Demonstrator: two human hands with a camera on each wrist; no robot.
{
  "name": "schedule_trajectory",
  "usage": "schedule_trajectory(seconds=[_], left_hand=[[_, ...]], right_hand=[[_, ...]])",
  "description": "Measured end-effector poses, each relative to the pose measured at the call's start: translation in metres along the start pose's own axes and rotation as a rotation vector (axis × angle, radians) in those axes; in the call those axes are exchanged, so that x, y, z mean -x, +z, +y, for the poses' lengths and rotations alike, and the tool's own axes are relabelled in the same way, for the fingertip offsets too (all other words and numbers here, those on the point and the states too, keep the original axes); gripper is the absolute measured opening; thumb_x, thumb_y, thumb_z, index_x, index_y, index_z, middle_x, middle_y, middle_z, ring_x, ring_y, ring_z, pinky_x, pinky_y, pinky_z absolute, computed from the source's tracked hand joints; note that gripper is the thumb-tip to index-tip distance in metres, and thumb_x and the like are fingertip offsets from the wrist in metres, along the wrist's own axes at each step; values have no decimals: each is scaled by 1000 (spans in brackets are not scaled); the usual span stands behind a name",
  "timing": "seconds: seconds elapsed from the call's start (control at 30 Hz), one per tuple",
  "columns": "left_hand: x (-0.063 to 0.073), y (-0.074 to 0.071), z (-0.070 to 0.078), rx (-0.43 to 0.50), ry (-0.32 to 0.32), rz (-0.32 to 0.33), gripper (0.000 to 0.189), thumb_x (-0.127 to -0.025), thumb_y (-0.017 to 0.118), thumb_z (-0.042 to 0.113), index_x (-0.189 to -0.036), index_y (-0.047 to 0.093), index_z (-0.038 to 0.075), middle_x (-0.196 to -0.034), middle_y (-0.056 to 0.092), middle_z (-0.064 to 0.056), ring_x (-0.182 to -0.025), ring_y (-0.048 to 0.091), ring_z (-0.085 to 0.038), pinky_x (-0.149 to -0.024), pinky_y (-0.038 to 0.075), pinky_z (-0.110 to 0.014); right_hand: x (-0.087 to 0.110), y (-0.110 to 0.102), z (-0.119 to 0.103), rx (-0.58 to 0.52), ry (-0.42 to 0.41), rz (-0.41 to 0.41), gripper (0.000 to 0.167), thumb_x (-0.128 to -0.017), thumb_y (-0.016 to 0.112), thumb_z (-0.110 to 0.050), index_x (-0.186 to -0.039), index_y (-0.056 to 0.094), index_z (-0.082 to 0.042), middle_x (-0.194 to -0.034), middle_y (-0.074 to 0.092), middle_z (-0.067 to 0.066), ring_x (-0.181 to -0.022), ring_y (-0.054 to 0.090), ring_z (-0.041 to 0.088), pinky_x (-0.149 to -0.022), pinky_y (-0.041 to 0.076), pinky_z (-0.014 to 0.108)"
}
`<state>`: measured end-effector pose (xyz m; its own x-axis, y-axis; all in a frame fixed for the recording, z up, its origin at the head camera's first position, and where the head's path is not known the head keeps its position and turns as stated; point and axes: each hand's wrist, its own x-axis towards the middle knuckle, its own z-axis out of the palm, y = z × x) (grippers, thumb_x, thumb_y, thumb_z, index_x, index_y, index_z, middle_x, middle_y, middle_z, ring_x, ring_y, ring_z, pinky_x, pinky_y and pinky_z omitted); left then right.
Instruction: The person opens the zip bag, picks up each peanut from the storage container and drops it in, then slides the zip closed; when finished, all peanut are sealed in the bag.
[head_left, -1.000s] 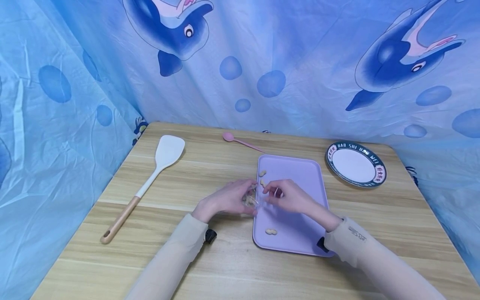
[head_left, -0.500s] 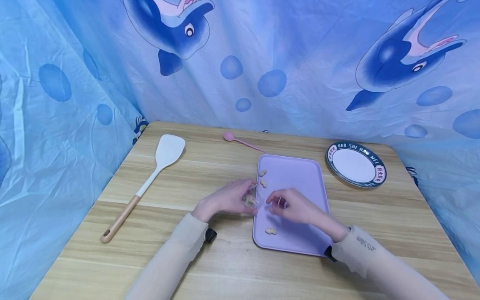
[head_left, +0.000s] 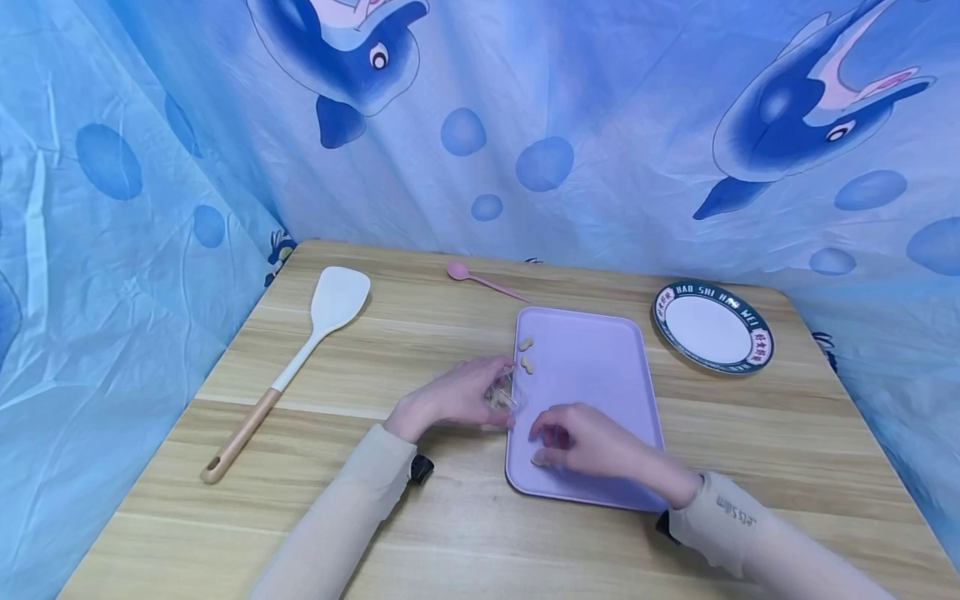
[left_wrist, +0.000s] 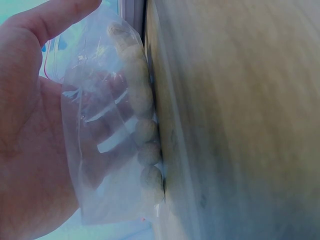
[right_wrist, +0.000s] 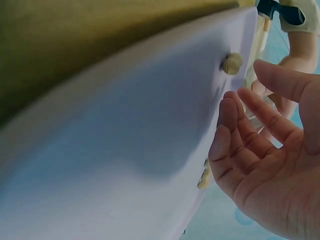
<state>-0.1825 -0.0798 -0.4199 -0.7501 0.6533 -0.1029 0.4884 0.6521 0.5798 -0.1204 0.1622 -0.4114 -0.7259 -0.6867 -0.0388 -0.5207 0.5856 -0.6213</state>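
My left hand (head_left: 461,396) curves round a clear plastic bag (left_wrist: 107,135) by the left rim of a lilac tray (head_left: 588,346). Several unshelled peanuts (left_wrist: 141,100) lie in a row along the bag's lower side. Over the tray, my right hand (head_left: 588,442) has its fingers loosely bent, with a gap between thumb and fingertips. Close to that thumb lies a loose peanut (right_wrist: 231,64), partly covered by the hand in the head view. Farther up the tray's left side are two more peanuts, one at the back (head_left: 526,343) and one nearer (head_left: 527,365).
On the left lies a white spatula (head_left: 337,302) with a wooden handle. A pink spoon (head_left: 459,271) rests behind the tray. At the back right is a white plate (head_left: 707,329) with a dark green patterned rim. A blue dolphin-print curtain (head_left: 630,108) hangs behind the table.
My right hand has moved back from beside the bag, toward me, to the peanut on the near part of the tray. My left hand stays in place with the bag.
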Motion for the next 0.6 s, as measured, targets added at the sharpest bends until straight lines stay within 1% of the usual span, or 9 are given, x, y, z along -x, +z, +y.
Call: schedule_trajectory(seconds=[0.2,0.33,0.6], left_hand=[[0,0,1,-1,4,3,86,-79,83,40,-148,42,9,-132,59,-5,-128,50,-21,-113,31,-49],[1,-1,2,-5,3,1,86,-79,83,40,-148,42,8,-131,60,-5,-127,50,-21,-113,32,-48],[1,-1,2,-5,3,3,87,-79,83,41,-148,42,8,-127,61,-5,-125,52,-21,-112,33,-48]], right_hand=[[3,6,-2,36,1,-25,21,-83,81,-18,-101,73,-13,-77,57,-12,-68,53,4,-65,47,23],[4,9,-3,41,6,-34,19,-82,80,-15,-99,73,-14,-78,57,-12,-68,53,4,-64,47,23],[4,12,-3,77,3,-26,15,-84,77,-8,-97,74,-15,-77,55,-14,-67,51,2,-62,45,21]])
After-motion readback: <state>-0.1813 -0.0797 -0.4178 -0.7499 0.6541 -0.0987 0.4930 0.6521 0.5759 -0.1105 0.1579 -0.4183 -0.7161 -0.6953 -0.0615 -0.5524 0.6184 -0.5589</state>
